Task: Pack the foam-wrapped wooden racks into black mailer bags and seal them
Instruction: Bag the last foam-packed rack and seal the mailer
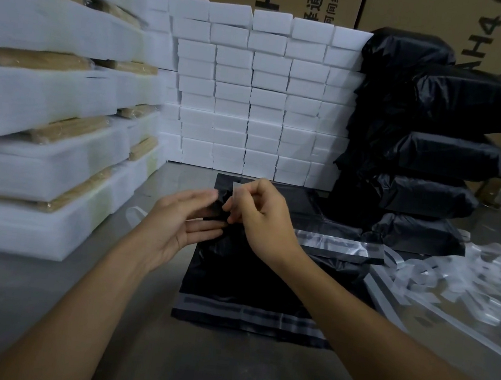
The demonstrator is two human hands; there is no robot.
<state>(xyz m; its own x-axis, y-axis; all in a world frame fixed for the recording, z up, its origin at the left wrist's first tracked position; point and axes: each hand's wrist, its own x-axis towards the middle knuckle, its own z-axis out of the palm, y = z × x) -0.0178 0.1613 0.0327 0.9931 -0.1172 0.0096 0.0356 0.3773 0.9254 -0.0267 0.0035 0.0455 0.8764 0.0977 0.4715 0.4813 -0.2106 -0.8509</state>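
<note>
Pinching a clear strip [238, 188], right hand [266, 220]; left hand [180, 222] flat-fingered against the mailer bag [241, 277] — black, crinkled.

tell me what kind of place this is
Probably a warehouse packing station: stacked foam-wrapped racks, a wall of white foam blocks, filled black bags piled against big cartons, and peeled seal strips.

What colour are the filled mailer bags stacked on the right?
Black, glossy and crinkled; the filled mailer bags show best in the head view, the only one given.
</note>
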